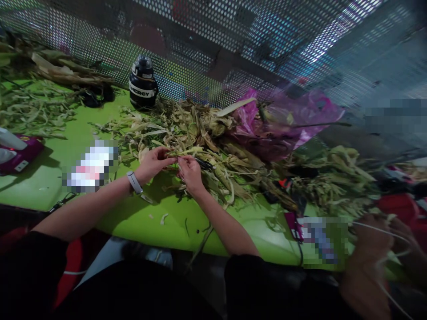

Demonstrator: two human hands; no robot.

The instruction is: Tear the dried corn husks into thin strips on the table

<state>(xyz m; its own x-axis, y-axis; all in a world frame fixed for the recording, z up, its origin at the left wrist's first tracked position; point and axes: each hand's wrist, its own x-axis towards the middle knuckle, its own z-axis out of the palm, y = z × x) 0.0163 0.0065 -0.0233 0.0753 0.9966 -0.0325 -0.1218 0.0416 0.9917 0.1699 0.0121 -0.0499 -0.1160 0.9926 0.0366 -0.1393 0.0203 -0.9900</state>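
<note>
Left hand and right hand pinch something indistinct; the pink bag has unclear contents.

dry, curled tan and yellow-green husk strips lie tangled in a loose heap across the green table.

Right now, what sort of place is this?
Hard to be sure; perhaps a small handwork shop or stall: plant strips heaped along a green table, with a mesh screen behind.
</note>
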